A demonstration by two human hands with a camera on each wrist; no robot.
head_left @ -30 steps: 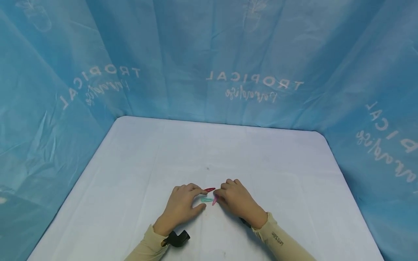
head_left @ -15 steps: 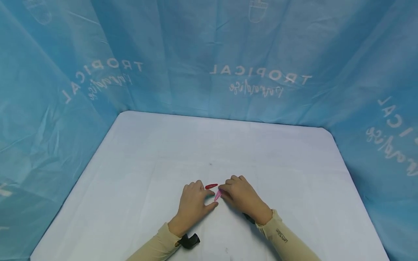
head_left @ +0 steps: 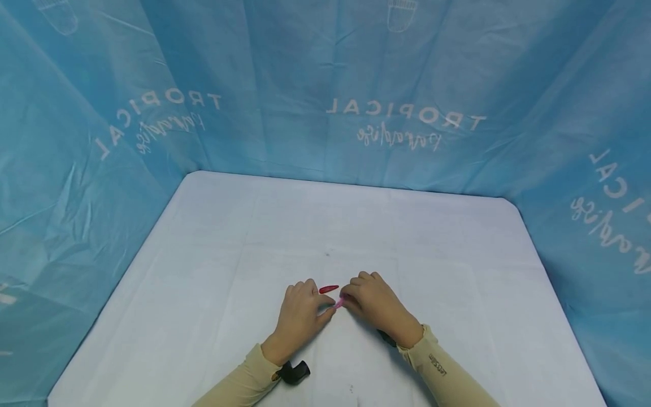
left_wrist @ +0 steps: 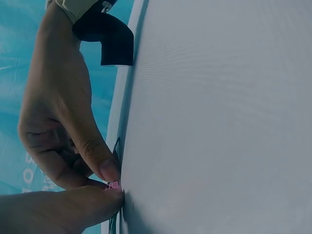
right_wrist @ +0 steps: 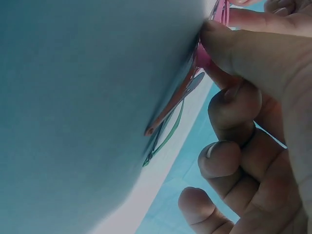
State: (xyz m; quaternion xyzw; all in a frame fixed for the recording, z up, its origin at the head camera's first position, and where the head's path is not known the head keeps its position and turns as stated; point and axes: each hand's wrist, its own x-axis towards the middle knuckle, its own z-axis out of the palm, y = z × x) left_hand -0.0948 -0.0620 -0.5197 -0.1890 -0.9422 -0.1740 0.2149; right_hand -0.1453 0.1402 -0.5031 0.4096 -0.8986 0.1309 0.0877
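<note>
Left hand [head_left: 300, 312]: fingers newly closed on pink hair clip [head_left: 339, 303] | Right hand [head_left: 373, 302]: fingers pinch its other end | Clip: now held from both sides, close to white desk [head_left: 432, 243] | Nearby: red clip [head_left: 328, 289], teal clip [right_wrist: 177, 125]

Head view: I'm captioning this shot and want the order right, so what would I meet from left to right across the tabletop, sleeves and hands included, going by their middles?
Left sleeve → left hand → red clip → pink clip → right hand → right sleeve.
</note>
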